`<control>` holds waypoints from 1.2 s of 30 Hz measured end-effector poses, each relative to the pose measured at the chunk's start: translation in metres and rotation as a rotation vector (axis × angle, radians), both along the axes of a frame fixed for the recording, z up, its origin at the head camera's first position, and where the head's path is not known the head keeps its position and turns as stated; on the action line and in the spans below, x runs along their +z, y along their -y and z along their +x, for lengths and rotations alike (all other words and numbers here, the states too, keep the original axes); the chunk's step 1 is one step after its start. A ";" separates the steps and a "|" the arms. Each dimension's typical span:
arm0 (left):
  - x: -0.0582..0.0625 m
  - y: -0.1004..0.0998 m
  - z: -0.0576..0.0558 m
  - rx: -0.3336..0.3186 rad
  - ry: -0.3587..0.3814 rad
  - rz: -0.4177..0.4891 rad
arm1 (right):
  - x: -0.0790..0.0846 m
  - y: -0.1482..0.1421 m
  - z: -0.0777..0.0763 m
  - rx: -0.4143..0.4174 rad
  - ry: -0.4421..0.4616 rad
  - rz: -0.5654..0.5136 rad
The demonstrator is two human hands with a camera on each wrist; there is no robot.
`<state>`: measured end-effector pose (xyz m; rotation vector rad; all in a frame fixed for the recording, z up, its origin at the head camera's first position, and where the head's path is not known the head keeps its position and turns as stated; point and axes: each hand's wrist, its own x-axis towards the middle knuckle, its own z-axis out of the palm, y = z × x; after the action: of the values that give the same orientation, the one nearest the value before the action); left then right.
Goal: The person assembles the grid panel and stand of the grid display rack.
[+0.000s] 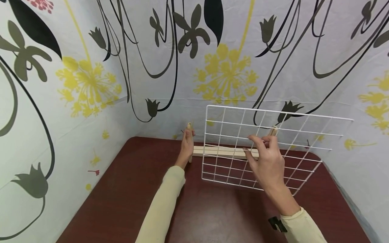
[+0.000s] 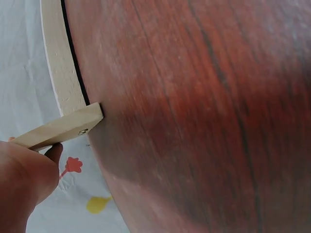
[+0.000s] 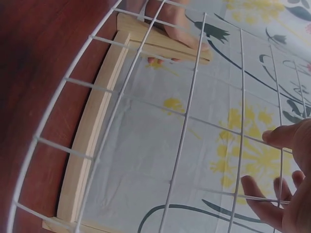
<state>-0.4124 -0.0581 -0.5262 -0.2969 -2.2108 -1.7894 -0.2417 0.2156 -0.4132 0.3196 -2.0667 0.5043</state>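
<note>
White wire grid (image 3: 186,115) held tilted before a pale wooden frame (image 1: 225,152).
The frame's crossbar is laid along the far edge of a dark red table (image 1: 212,216); its left end piece is gripped.

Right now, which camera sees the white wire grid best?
The head view, because nearly the whole white wire grid shows there. The right wrist view shows only part, close up; the left wrist view shows none.
</note>
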 end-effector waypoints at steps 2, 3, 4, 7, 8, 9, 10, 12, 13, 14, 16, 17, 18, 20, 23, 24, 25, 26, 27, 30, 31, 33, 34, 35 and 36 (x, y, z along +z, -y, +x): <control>-0.001 0.001 0.000 -0.001 -0.004 -0.002 | 0.002 0.001 -0.001 -0.009 -0.007 0.001; -0.002 0.002 -0.001 -0.002 -0.006 -0.009 | 0.003 0.002 -0.002 -0.016 -0.005 0.006; -0.002 0.002 -0.002 -0.004 -0.008 -0.011 | 0.004 0.002 -0.002 -0.027 0.002 0.010; -0.003 0.005 -0.003 -0.004 -0.004 -0.028 | 0.007 0.003 -0.004 -0.051 0.026 0.009; -0.004 0.006 -0.004 -0.005 -0.005 -0.035 | 0.008 0.003 -0.004 -0.057 0.033 0.008; -0.004 0.006 -0.004 -0.002 -0.001 -0.043 | 0.009 0.004 -0.005 -0.061 0.042 0.007; -0.004 0.007 -0.005 -0.002 0.006 -0.047 | 0.010 0.004 -0.005 -0.063 0.049 0.005; -0.004 0.009 -0.004 -0.005 0.018 -0.067 | 0.011 0.006 -0.005 -0.058 0.050 0.000; -0.004 0.010 -0.004 -0.009 0.024 -0.074 | 0.012 0.007 -0.006 -0.056 0.049 0.002; -0.004 0.011 -0.004 -0.012 0.031 -0.080 | 0.013 0.007 -0.006 -0.053 0.046 0.005; -0.003 0.013 -0.003 -0.018 0.045 -0.089 | 0.014 0.009 -0.007 -0.049 0.034 0.018; -0.002 0.013 -0.002 -0.020 0.045 -0.091 | 0.016 0.010 -0.007 -0.049 0.025 0.026; -0.002 0.014 -0.002 -0.018 0.044 -0.095 | 0.017 0.010 -0.008 -0.049 0.018 0.034; -0.001 0.014 -0.002 -0.011 0.039 -0.100 | 0.022 0.012 -0.010 -0.051 0.004 0.051; -0.001 0.013 -0.003 -0.010 0.031 -0.079 | 0.031 0.015 -0.015 -0.052 -0.011 0.065; -0.001 0.013 -0.004 -0.015 0.031 -0.065 | 0.033 0.016 -0.017 -0.053 -0.013 0.074; -0.002 0.012 -0.004 -0.022 0.035 -0.046 | 0.036 0.017 -0.018 -0.056 -0.015 0.081; -0.002 0.012 -0.004 -0.028 0.044 -0.026 | 0.039 0.018 -0.020 -0.058 -0.017 0.086; -0.002 0.011 -0.003 -0.035 0.051 -0.007 | 0.041 0.019 -0.022 -0.057 -0.023 0.090; -0.003 0.008 -0.001 -0.047 0.072 0.045 | 0.046 0.021 -0.025 -0.056 -0.043 0.094; -0.003 0.007 0.000 -0.043 0.079 0.057 | 0.047 0.022 -0.026 -0.054 -0.050 0.093; -0.003 0.006 0.002 -0.031 0.086 0.080 | 0.049 0.024 -0.028 -0.051 -0.060 0.095; -0.003 0.005 0.002 -0.024 0.089 0.089 | 0.050 0.025 -0.029 -0.055 -0.059 0.105; -0.003 0.005 0.003 -0.019 0.093 0.097 | 0.051 0.026 -0.030 -0.060 -0.057 0.117; -0.003 0.005 0.003 -0.012 0.092 0.103 | 0.052 0.027 -0.031 -0.065 -0.057 0.127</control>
<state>-0.4094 -0.0628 -0.5294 -0.2105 -2.1723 -1.9522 -0.2723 0.1889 -0.3610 0.3362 -2.0511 0.3223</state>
